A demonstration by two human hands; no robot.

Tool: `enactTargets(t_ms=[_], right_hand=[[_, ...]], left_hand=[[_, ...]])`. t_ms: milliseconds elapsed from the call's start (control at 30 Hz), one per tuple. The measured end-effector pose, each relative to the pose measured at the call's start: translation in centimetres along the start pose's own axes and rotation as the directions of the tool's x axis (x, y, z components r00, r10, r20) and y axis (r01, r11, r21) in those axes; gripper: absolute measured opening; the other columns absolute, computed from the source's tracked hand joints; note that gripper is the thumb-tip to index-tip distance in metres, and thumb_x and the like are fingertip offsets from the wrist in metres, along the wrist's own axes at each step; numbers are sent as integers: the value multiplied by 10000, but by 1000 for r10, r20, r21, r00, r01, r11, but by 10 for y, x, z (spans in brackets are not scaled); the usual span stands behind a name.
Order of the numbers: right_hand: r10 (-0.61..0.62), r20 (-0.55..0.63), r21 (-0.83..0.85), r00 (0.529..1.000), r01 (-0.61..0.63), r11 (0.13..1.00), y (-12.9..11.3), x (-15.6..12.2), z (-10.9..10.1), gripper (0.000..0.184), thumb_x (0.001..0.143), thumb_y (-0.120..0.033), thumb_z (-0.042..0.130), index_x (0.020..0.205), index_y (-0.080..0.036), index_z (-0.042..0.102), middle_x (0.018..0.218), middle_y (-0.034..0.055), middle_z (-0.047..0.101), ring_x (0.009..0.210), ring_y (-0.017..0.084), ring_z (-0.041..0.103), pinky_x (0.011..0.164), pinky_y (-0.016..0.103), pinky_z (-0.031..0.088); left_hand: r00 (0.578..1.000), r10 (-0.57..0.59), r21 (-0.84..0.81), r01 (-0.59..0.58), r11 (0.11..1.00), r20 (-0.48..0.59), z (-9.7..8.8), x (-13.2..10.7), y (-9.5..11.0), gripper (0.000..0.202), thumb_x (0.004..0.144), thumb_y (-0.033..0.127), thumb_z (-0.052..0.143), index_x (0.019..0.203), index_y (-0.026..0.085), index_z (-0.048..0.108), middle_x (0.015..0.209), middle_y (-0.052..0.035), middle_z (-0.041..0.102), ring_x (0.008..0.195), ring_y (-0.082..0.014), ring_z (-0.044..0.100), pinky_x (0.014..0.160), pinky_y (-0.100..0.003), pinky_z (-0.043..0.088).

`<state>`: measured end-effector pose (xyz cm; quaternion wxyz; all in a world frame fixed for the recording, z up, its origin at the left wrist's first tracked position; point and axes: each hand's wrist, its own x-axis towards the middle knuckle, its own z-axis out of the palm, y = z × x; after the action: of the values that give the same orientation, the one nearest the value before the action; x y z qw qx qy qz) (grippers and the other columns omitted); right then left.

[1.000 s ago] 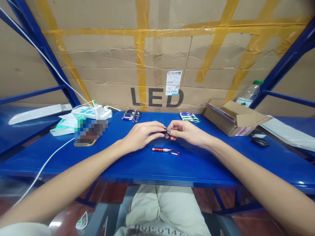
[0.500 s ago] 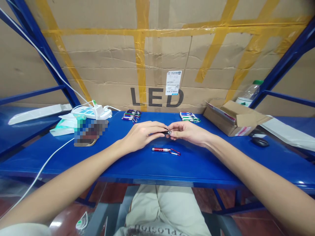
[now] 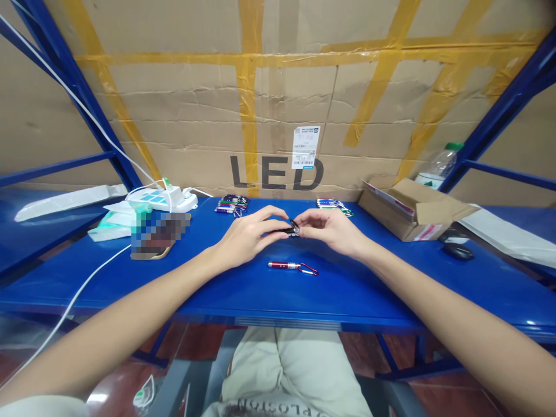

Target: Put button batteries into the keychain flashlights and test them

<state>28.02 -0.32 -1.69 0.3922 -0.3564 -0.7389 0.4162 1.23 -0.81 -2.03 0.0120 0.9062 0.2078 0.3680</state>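
Over the middle of the blue table [image 3: 243, 295], my left hand [image 3: 247, 237] pinches a small black penlight [image 3: 288, 230] between thumb and fingers. The fingers of my right hand [image 3: 332, 231] close on its silver right end, where a black clip piece sticks up. Much of the penlight is hidden by my fingers. In front of both hands lies a red penlight [image 3: 282, 265] with a red carabiner [image 3: 308, 269] on its right end, touched by neither hand.
Behind my hands lie a left group of penlights [image 3: 232, 204] and a right group [image 3: 332, 205]. An open carton [image 3: 410, 211] and black mouse [image 3: 458, 251] are right; a phone [image 3: 163, 237], tissue pack [image 3: 115, 223] and power strip [image 3: 167, 198] left. A taped cardboard sheet [image 3: 195, 116] stands behind.
The black penlight has shifted slightly left and its black clip piece now stands up between my hands. My left fingers have lifted a little. The red penlight lies where it was.
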Motion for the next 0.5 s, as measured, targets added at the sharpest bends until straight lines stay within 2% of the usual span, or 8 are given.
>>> enactTargets(t_ms=[100,233,500], right_hand=[[-96,-70,-73,993,91,993,-3,-1,1,381,816,-515,888,1018,-196,831,968,65,834,880,235,748,866,395,602],[-245,-144,-215,959,211,953,-9,-5,1,300,883,-474,857,1023,-209,849,981,63,829,860,229,744,845,383,599],[-380,-95,-379,920,320,868,-12,-8,2,191,962,-391,794,1031,-223,856,935,51,810,790,205,724,772,354,577]], left_hand=[[1000,-14,12,14,1000,-21,1,0,-3,242,1108,349,634,1257,228,781,1279,-97,751,1151,-217,759,1049,-353,601],[999,-13,21,14,1000,-52,3,-1,-6,235,1101,333,648,1259,217,778,1242,-90,758,1095,-206,759,1005,-331,601],[998,-5,15,6,1000,-59,3,-1,-4,229,1099,318,653,1262,216,777,1230,-86,756,1083,-197,757,995,-319,593]])
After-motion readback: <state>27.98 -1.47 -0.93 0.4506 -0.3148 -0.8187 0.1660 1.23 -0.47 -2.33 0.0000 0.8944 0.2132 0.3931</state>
